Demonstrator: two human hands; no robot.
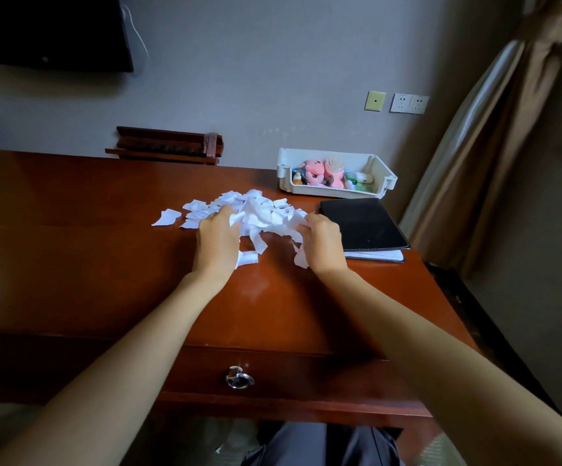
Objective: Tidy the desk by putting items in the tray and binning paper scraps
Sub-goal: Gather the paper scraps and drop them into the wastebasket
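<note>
A heap of white paper scraps (256,210) lies in the middle of the brown desk (71,257). My left hand (217,240) grips the left side of the heap, fingers curled into the scraps. My right hand (323,242) grips the right side, and a few scraps hang from it. Single scraps lie apart at the left (167,217) and beneath my left hand (247,257). The white tray (387,179) stands at the back right and holds a pink plush toy (315,171), a brush and other small items. No bin is in view.
A black folder (363,223) on some papers lies right of the heap, near the desk's right edge. A dark wooden rack (168,144) stands against the wall at the back. A drawer with a metal ring pull (239,378) is in the desk front. A curtain hangs at the right.
</note>
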